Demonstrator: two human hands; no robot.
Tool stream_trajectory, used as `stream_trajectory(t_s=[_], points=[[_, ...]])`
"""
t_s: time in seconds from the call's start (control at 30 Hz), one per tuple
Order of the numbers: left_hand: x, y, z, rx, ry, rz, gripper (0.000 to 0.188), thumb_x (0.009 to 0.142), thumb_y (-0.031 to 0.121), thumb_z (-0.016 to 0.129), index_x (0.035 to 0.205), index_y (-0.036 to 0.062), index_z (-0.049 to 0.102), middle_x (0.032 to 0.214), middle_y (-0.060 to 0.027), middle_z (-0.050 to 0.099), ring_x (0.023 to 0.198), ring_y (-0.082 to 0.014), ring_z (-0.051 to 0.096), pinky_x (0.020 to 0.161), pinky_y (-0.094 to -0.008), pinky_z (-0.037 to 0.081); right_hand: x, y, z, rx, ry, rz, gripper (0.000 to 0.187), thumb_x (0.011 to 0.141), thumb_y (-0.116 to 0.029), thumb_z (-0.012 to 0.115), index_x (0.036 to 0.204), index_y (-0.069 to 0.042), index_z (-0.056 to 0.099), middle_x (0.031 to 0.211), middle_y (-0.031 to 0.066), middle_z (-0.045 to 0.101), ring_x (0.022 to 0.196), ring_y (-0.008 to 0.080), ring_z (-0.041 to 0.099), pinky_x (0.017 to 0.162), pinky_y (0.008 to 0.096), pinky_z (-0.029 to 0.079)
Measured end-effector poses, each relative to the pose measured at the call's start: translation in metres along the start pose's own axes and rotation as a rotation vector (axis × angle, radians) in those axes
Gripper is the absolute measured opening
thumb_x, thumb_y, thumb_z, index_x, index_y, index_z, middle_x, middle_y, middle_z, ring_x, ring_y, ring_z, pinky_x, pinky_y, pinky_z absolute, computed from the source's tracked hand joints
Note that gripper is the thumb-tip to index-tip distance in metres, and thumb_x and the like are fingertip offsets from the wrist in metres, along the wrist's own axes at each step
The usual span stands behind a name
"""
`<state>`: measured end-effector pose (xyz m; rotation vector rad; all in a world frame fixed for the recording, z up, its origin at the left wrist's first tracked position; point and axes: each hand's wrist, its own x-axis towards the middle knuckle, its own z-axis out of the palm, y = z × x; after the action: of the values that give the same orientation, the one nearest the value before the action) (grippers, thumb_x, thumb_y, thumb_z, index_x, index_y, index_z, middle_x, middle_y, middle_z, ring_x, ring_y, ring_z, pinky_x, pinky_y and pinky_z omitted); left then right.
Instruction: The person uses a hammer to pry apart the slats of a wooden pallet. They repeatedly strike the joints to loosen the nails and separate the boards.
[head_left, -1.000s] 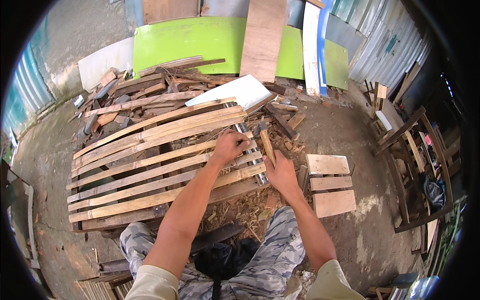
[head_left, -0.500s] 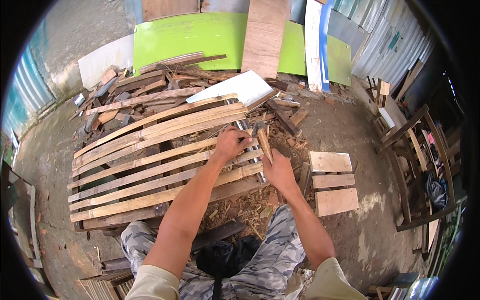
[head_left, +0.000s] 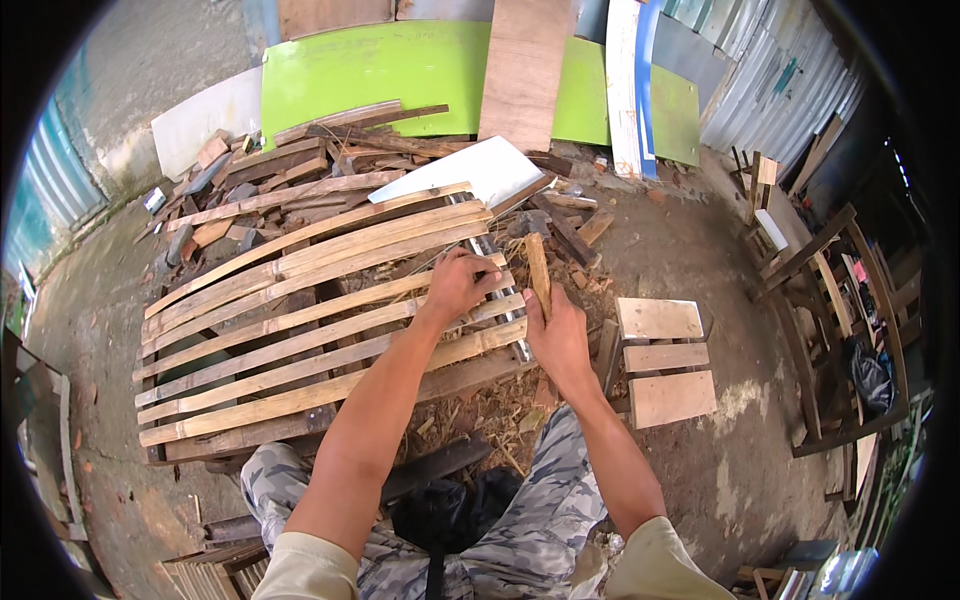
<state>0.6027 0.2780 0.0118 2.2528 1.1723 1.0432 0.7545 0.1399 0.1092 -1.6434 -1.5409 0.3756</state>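
Several bamboo slats lie side by side across a dark wooden frame, with gaps between them. My left hand rests at the right end of a middle slat. Its thumb and fingers are pinched together there; what they hold, if anything, is too small to make out. Just to the right, my right hand is wrapped round the wooden handle of a hammer. The handle stands nearly upright, and the hammer's head does not show now. A metal strip runs beneath the slats' right ends.
Wood offcuts and a white board lie piled beyond the frame. Three short wooden boards lie on the ground at right. Shavings litter the ground before me. A wooden rack stands far right; green panels lean behind.
The hammer's handle has swung more upright in my right hand, and its head, visible before near my left fingers, is out of sight. My left hand stays at the slat's end.
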Motion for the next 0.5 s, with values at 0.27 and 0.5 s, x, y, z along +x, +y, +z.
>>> stream_trajectory(t_s=[0.27,0.5], points=[[0.001,-0.002,0.0,0.009,-0.01,0.015,0.019,0.085,0.031,0.075,0.094,0.0153,0.08,0.101,-0.0024,0.076,0.107,-0.0275,0.061,0.099,-0.0484,0.042,0.002,0.008,0.001,-0.087,-0.084,0.096,0.03,0.098,-0.025,0.062,0.093,0.005,0.056,0.077,0.0323,0.063,0.079,0.0528,0.062,0.069,0.0557,0.048],[0.002,-0.004,-0.001,0.022,-0.002,0.024,0.016,0.085,0.027,0.074,0.092,0.0148,0.08,0.102,-0.0028,0.076,0.107,-0.0278,0.061,0.1,-0.0476,0.042,0.003,0.017,0.005,-0.123,-0.128,0.055,0.031,0.098,-0.025,0.063,0.093,0.005,0.056,0.075,0.0313,0.063,0.076,0.0523,0.062,0.064,0.0534,0.048]])
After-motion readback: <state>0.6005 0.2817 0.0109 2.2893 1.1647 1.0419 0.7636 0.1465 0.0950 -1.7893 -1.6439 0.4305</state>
